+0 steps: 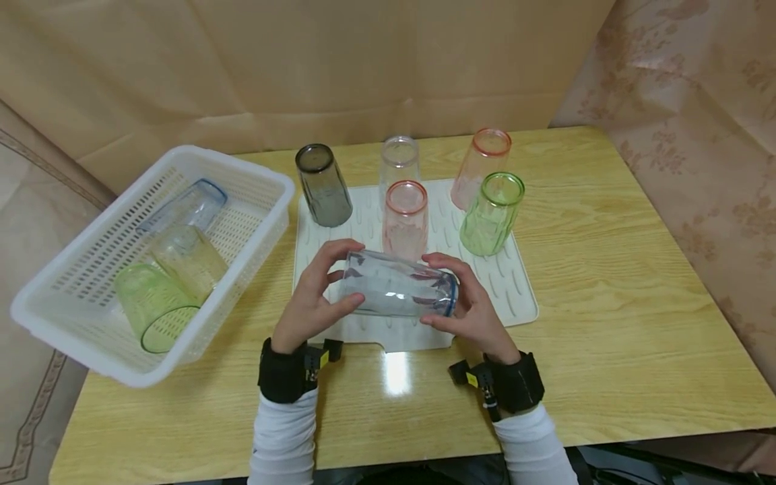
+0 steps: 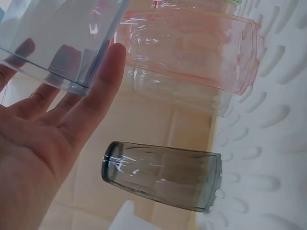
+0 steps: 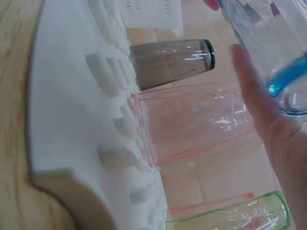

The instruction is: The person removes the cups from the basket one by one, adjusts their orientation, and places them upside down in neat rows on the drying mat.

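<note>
A clear drinking glass (image 1: 397, 284) with a blue-tinted end and dark purplish patches lies sideways in the air between both hands. My left hand (image 1: 319, 296) grips its clear left end, thumb in front and fingers behind. With thumb and fingers, my right hand (image 1: 467, 303) holds the blue end. Below the glass is a white ridged drying mat (image 1: 358, 331). Just behind the held glass stands a pink glass (image 1: 405, 219). The left wrist view shows the fingers (image 2: 103, 86) along the glass wall.
On the mat also stand a grey glass (image 1: 325, 188), a clear one (image 1: 399, 158), another pink one (image 1: 481, 168) and a green one (image 1: 491, 215). At left, a white basket (image 1: 242, 273) holds a blue-tinted glass (image 1: 188, 205), a yellowish glass (image 1: 190, 259) and a green glass (image 1: 151, 300).
</note>
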The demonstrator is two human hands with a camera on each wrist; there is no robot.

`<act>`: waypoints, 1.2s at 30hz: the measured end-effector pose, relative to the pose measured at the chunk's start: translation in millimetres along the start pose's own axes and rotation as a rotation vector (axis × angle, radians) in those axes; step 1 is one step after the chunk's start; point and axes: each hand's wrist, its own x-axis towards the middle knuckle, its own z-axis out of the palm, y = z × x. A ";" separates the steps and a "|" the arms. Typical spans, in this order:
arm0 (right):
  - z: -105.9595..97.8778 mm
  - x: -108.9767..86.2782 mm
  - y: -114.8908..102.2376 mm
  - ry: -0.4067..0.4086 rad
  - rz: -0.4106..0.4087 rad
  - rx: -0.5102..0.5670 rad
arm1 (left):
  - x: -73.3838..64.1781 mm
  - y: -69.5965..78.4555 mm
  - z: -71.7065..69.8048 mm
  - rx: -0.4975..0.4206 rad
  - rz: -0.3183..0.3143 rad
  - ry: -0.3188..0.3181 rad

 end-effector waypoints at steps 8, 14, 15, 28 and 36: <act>4.4 4.7 -3.0 -0.014 -0.053 -0.048 | -7.9 -5.2 -2.3 -0.050 -0.018 0.019; 2.1 13.3 -9.7 -0.032 -0.051 -0.122 | -10.2 -6.8 -5.4 -0.059 -0.051 0.005; 1.8 15.6 -11.4 -0.037 -0.046 -0.142 | -11.1 -7.6 -6.5 -0.047 -0.059 0.001; 5.3 52.2 -32.8 -0.080 0.012 -0.419 | -31.7 -17.8 -36.8 0.083 -0.127 0.148; 21.5 77.6 -57.9 -0.158 -0.058 -0.595 | -40.8 0.7 -50.0 0.204 -0.234 0.205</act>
